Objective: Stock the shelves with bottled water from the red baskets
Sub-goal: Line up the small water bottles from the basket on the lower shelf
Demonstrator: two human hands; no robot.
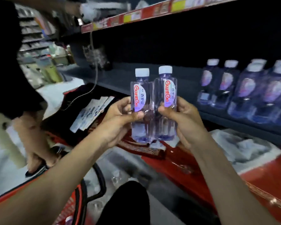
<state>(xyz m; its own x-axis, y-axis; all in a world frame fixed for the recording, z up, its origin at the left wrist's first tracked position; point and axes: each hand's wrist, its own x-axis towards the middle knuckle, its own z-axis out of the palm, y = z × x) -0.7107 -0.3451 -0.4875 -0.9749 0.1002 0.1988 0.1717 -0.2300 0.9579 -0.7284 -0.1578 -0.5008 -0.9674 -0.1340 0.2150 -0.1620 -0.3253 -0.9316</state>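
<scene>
My left hand (pixel 120 120) grips a clear water bottle (pixel 140 95) with a white cap and a red-lettered label. My right hand (pixel 183 120) grips a second, matching bottle (pixel 166 90). Both bottles stand upright, side by side and touching, held in the air in front of the dark shelf (pixel 177 78). Several more bottles (pixel 250 88) stand in rows on the shelf at the right. A red basket (pixel 68 208) with a black handle sits at the bottom left, below my arms.
Another person (pixel 15 70) in dark clothes stands at the left, reaching to the upper shelf (pixel 136 15) with its red price strip. White cards (pixel 91 112) and a thin cable (pixel 94 73) lie at the left of the shelf. Crumpled plastic wrap (pixel 243 146) lies on a red surface.
</scene>
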